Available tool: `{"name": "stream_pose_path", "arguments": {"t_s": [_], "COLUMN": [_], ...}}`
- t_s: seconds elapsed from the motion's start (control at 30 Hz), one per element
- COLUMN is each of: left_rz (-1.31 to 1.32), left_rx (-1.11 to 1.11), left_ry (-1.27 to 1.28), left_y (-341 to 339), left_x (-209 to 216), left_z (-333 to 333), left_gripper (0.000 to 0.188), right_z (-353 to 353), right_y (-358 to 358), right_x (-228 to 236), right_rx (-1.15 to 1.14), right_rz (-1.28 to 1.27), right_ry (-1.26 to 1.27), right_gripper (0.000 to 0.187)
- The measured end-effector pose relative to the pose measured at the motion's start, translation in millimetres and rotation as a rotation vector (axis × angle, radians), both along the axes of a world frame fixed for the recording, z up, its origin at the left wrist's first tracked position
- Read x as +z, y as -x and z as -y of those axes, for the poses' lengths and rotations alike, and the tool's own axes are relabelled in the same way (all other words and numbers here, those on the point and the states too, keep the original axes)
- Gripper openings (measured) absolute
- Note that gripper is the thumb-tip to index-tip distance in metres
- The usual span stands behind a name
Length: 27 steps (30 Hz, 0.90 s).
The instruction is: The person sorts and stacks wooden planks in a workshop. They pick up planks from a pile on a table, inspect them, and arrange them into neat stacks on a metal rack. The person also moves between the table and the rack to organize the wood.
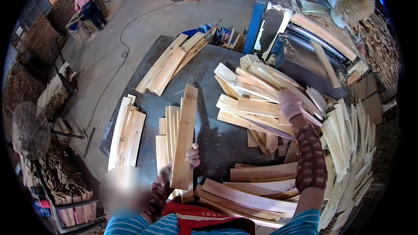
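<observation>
My left hand, in a pale glove, grips a long flat wooden board near its lower end. The board is held tilted up above the dark metal table, its fingers curling round the right edge. My right arm stretches to a heap of loose boards at the table's right side. There my gloved right hand is closed over the end of a board in the heap; its fingertips are partly hidden. Beside the held board lies a row of narrower boards.
Small board stacks lie on the table's left and far edge. A blue-sided machine with a roller stands at the far right, under a ribbed hose. Curved boards lie close before me. A fan and another person are left.
</observation>
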<state>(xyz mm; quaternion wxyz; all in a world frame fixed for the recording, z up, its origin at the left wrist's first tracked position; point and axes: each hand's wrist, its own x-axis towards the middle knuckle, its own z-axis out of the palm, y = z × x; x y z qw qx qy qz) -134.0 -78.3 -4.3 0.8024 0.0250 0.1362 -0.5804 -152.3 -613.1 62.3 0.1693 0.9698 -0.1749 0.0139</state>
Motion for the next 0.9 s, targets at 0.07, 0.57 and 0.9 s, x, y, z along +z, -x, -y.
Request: {"name": "stream_pose_path", "arguments": {"t_s": [0.07, 0.57, 0.9], "left_rz": [0.110, 1.131, 1.092], "left_rx": [-0.012, 0.037, 0.293], "left_ry": [-0.203, -1.580, -1.299], "left_y": [-4, 57, 66], "left_x": [-2, -18, -34], "left_z": [16, -4, -21], "left_gripper": [0.036, 0.042, 0.043], "right_z": [-28, -133, -122], "right_y": [6, 173, 200], "right_x": [5, -54, -86], "right_rx": [0.140, -0.195, -0.236], "right_rz": [0.008, 0.040, 0.254], "right_ry": [0.089, -0.256, -0.269], "right_gripper": [0.016, 0.084, 0.084]}}
